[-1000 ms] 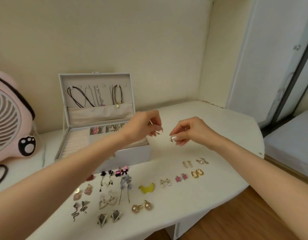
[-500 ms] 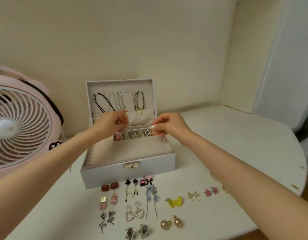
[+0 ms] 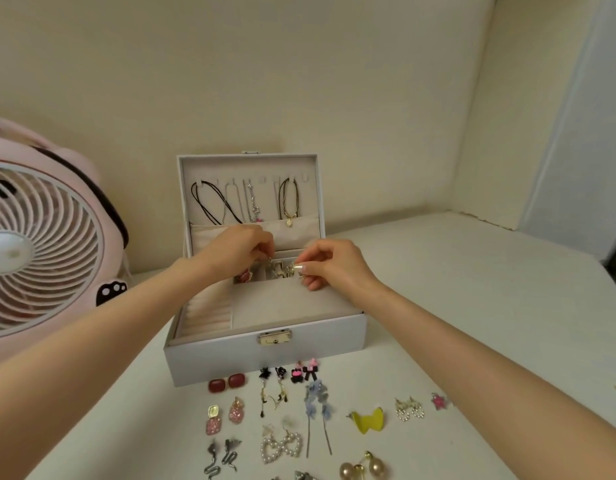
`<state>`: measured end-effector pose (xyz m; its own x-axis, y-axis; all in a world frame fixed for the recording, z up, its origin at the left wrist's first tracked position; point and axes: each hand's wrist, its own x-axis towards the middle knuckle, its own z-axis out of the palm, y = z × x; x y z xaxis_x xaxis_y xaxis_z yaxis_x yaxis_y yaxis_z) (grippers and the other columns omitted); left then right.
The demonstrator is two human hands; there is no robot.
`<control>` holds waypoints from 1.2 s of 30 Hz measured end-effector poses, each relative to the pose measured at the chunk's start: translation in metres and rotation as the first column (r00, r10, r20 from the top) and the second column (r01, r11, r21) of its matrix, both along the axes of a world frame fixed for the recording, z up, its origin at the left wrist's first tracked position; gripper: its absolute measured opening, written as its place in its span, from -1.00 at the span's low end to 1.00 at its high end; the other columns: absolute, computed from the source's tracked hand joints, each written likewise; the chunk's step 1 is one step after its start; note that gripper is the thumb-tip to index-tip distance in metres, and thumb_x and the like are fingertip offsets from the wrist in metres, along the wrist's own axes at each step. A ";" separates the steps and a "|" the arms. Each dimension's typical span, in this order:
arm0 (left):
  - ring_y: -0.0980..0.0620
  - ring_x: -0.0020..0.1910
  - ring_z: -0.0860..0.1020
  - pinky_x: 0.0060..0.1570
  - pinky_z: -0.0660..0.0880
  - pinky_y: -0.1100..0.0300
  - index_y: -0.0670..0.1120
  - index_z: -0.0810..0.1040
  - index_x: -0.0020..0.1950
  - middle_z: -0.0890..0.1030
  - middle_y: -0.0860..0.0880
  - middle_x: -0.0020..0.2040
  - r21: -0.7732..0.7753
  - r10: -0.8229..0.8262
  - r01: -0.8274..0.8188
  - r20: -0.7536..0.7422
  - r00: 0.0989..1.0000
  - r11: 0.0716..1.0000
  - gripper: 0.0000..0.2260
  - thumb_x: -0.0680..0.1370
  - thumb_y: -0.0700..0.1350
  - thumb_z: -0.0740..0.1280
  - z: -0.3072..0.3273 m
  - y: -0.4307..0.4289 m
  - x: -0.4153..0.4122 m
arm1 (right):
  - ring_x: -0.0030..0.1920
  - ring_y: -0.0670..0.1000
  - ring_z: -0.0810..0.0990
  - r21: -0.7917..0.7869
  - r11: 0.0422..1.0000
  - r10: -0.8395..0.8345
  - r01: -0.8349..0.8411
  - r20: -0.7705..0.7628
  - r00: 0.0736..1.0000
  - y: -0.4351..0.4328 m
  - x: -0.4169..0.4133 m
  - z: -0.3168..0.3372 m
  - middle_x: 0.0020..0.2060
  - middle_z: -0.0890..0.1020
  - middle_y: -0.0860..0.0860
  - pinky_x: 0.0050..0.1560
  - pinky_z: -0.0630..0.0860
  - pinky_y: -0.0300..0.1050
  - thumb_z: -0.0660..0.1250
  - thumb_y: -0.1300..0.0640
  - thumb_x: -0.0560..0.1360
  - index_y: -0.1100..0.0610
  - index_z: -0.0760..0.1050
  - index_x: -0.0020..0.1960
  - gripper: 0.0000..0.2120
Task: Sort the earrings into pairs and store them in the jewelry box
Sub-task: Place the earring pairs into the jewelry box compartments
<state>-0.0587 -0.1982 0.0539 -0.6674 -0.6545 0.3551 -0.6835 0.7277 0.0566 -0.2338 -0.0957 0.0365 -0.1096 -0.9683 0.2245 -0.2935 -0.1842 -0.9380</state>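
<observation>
left hand (image 3: 235, 251) pinched closed over back compartments of jewelry box (image 3: 265, 355) | right hand (image 3: 329, 263) pinched a small gold earring (image 3: 292, 268) there | paired earrings (image 3: 282, 410) lay on table (image 3: 473, 306) before box | pink fan (image 3: 47, 244) stood left

We look at a home bedroom corner: a white dressing table (image 3: 473, 289), a pink fan (image 3: 40, 244) at left, cream walls (image 3: 299, 81).
</observation>
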 end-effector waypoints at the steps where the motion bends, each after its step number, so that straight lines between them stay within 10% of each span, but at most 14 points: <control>1: -0.07 -0.06 0.55 -0.08 0.41 0.17 -0.12 0.61 -0.05 0.61 -0.08 -0.07 -0.001 -0.007 0.007 -0.008 1.000 1.000 -0.91 0.46 -0.23 0.37 0.000 0.000 0.000 | -0.45 -0.01 0.56 -0.003 1.000 0.001 -0.001 -0.010 1.000 0.000 0.000 0.000 -0.40 0.59 0.11 -0.34 0.60 -0.21 0.39 0.40 0.41 0.18 0.57 -0.25 -0.85; 14: -0.06 -0.01 0.50 -0.12 0.30 0.27 -0.10 0.64 0.05 0.53 -0.10 -0.02 0.017 -0.022 0.021 0.076 0.997 1.000 -0.81 0.51 -0.26 0.30 -0.003 0.001 0.005 | -0.46 -0.02 0.57 -0.023 0.999 -0.032 0.031 -0.033 0.999 -0.006 0.008 0.007 -0.41 0.58 0.11 -0.37 0.59 -0.19 0.41 0.41 0.39 0.23 0.54 -0.23 -0.88; 22: -0.08 -0.01 0.53 -0.06 0.45 0.09 -0.14 0.56 0.09 0.58 -0.10 0.02 -0.073 0.059 -0.069 -0.133 0.989 0.995 -0.83 0.54 -0.26 0.25 -0.002 0.010 0.017 | -0.18 -0.08 0.56 -0.058 0.994 -0.107 0.092 -0.364 0.925 -0.037 0.033 0.009 -0.29 0.61 -0.06 -0.04 0.52 -0.18 0.51 0.25 0.32 0.14 0.65 -0.17 -0.90; 29: -0.09 0.02 0.50 -0.01 0.46 -0.01 -0.13 0.56 0.07 0.59 -0.10 0.00 -0.115 0.048 -0.064 -0.131 0.990 0.991 -0.83 0.54 -0.25 0.25 -0.004 0.015 0.029 | -0.14 -0.11 0.51 -0.014 0.995 -0.098 0.101 -0.423 0.901 -0.039 0.044 0.007 -0.07 0.68 0.04 -0.33 0.33 -0.44 0.48 0.19 0.37 0.14 0.65 -0.06 -0.85; 36: 0.01 0.16 0.44 0.11 0.39 0.11 -0.06 0.45 0.25 0.59 0.03 0.12 -0.016 0.018 -0.019 -0.088 0.996 1.000 -0.71 0.54 -0.24 0.23 -0.007 0.021 0.021 | 0.00 -0.01 0.58 -0.059 0.993 -0.116 0.100 -0.567 0.816 -0.035 0.045 0.012 -0.05 0.67 0.01 -0.16 0.37 -0.24 0.46 0.19 0.38 0.12 0.65 -0.08 -0.88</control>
<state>-0.0376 -0.1774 0.0471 -0.6209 -0.6601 0.4228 -0.6899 0.7163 0.1052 -0.1887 -0.1308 0.0485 -0.0581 -0.9510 0.3036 -0.7923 -0.1412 -0.5936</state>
